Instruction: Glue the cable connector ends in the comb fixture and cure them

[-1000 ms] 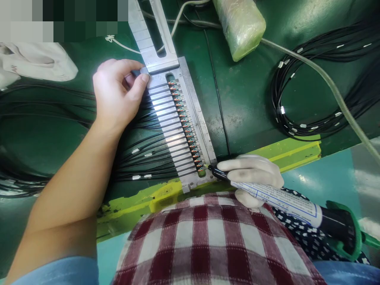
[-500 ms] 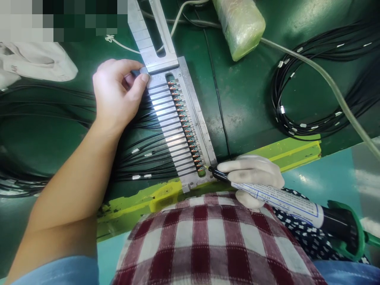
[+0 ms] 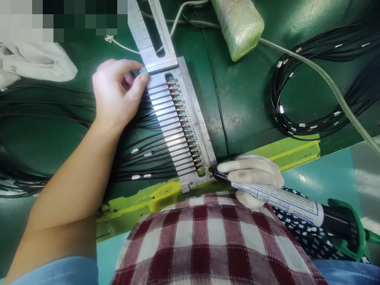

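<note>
My bare left hand (image 3: pixel 115 95) pinches the upper left edge of a long metal fixture (image 3: pixel 154 81) between thumb and fingers. Black cables (image 3: pixel 168 139) lie side by side across the fixture, and their small wired ends (image 3: pixel 186 126) form a row over its slot. In my right hand (image 3: pixel 257 170), which wears a white glove, is a labelled glue syringe (image 3: pixel 285 202) with a black tip and a black rear part in a green holder. Its tip points at the lowest wired ends, by the slot's near end; whether it touches them I cannot tell.
A hinged metal lid (image 3: pixel 148 47) stands folded back beyond the fixture. Coiled black cables (image 3: pixel 277 114) lie at the right, beside a clear hose (image 3: pixel 335 87). A plastic-wrapped block (image 3: pixel 240 29) is at the back, white cloth (image 3: pixel 41 63) at the left. Yellow edging (image 3: pixel 291 152) borders the green table.
</note>
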Demonstrator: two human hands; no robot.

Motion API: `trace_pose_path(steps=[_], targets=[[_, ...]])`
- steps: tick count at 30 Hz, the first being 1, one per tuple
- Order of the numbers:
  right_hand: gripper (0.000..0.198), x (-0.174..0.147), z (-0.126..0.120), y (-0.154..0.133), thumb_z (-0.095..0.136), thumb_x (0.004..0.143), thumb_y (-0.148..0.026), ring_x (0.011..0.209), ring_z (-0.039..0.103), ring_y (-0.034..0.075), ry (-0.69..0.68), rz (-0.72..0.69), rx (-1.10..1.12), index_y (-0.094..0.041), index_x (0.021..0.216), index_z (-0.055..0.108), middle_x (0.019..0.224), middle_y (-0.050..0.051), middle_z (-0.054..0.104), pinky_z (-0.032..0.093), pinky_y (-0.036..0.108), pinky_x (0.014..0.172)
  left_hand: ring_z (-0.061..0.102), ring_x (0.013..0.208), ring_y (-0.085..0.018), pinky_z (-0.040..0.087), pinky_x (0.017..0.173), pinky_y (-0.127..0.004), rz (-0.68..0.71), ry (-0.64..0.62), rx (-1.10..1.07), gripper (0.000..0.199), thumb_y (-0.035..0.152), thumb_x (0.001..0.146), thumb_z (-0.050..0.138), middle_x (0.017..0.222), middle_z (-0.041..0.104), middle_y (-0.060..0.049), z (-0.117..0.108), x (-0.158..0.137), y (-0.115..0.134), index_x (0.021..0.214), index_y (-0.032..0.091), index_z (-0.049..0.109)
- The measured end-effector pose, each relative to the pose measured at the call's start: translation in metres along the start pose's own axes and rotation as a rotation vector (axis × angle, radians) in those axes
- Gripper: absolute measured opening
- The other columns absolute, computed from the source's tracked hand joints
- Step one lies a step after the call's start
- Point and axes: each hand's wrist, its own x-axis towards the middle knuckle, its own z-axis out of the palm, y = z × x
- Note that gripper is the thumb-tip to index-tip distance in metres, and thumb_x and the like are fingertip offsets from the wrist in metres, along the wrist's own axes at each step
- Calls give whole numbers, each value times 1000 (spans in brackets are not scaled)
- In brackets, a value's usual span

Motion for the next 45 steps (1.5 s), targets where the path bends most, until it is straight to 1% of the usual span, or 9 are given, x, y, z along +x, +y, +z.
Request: trace_pose_path(steps=[7, 15, 21, 27, 33, 37, 39, 42, 45], targets=[[13, 2, -1, -1, 61, 80, -20, 68, 74, 17, -16, 5, -10, -21, 91, 69, 98, 7, 79, 59, 29, 55, 53, 74, -15, 48, 86, -36, -12, -8, -1, 26, 30, 83, 65, 68, 48, 0, 0, 0, -1, 102, 15, 73], [11, 3, 0, -3, 61, 81, -22, 66, 73, 16, -6, 36, -49, -23, 89, 68, 97, 3, 79, 61, 29, 57, 57, 77, -17, 49, 88, -39, 3, -12, -2, 31, 40, 85, 63, 68, 46, 0, 0, 0, 0, 101, 15, 72], [12, 5, -1, -2, 61, 79, -20, 66, 74, 18, -18, 22, -53, -22, 89, 68, 99, 4, 79, 62, 31, 56, 56, 77, -17, 50, 87, -38, 14, 0, 9, 30, 37, 84, 62, 68, 48, -1, 0, 0, 0, 102, 15, 73], [13, 4, -1, -1, 60, 80, -20, 70, 75, 19, -26, 17, -56, -23, 90, 68, 100, 3, 78, 63, 32, 58, 58, 80, -18, 49, 91, -42, -2, -16, -3, 34, 44, 86, 62, 69, 47, -1, -1, 0, 0, 102, 16, 71], [11, 5, -5, -4, 60, 83, -20, 71, 74, 18, -42, 12, -79, -24, 92, 66, 102, 5, 78, 62, 31, 59, 55, 76, -16, 49, 87, -37, 3, -8, 8, 28, 35, 84, 63, 68, 49, 0, -1, 0, 0, 101, 16, 73], [14, 7, -11, -7, 57, 90, -29, 66, 72, 19, -46, -69, -28, -23, 98, 66, 100, 8, 78, 60, 32, 54, 53, 74, -15, 48, 87, -37, 3, -3, 13, 26, 28, 82, 63, 67, 49, 0, 0, 1, 0, 101, 15, 74], [17, 7, -13, -9, 54, 93, -30, 62, 69, 19, -70, -82, 4, -22, 100, 66, 99, 10, 77, 58, 33, 50, 53, 74, -16, 48, 87, -37, -2, -3, 10, 26, 27, 81, 64, 67, 48, 0, 1, 1, -1, 101, 15, 74], [14, 6, -12, -11, 54, 90, -24, 59, 68, 19, -114, -41, -1, -21, 97, 66, 97, 10, 77, 56, 34, 48, 54, 76, -16, 47, 90, -39, -21, -7, -11, 26, 29, 81, 64, 69, 48, 0, 0, 1, -1, 101, 16, 74], [14, -1, -8, -10, 57, 86, -21, 63, 70, 18, -76, -15, -3, -22, 96, 66, 99, 8, 78, 56, 32, 50, 54, 77, -17, 48, 91, -39, -31, -14, -21, 26, 31, 82, 65, 69, 48, 0, 0, 1, 0, 102, 16, 73]])
